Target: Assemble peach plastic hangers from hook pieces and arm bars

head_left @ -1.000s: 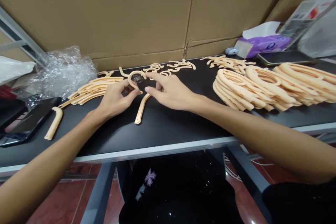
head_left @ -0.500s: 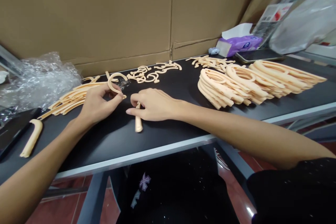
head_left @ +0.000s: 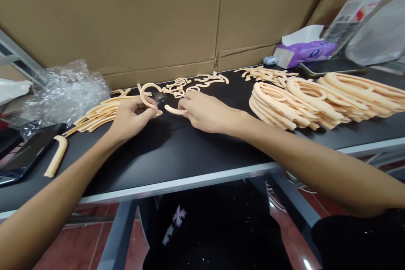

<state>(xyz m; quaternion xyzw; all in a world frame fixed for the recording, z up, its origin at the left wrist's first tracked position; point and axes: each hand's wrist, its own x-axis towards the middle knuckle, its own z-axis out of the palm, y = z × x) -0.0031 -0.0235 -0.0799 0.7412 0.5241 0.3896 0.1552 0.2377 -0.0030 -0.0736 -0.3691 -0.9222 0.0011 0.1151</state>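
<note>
My left hand (head_left: 129, 118) pinches a peach C-shaped plastic piece (head_left: 146, 91) just above the black table (head_left: 190, 156). Its fingers are closed on the piece. My right hand (head_left: 205, 112) grips a curved peach strip (head_left: 172, 110) by one end, and the strip's free end points toward the C-shaped piece. The two pieces sit close together, a small gap apart. Small curly peach offcuts (head_left: 186, 84) lie just beyond both hands.
A bundle of long curved strips (head_left: 98, 114) lies to the left, a single strip (head_left: 57, 156) nearer the front. Stacks of peach rings (head_left: 316, 101) fill the right. Bubble wrap (head_left: 63, 90), a dark phone (head_left: 25, 156), a tissue pack (head_left: 303, 48) and a cardboard wall (head_left: 158, 17) surround them.
My right hand picked the curved strip up from the table front and carried it back toward the C-shaped piece. My left hand kept its hold throughout.
</note>
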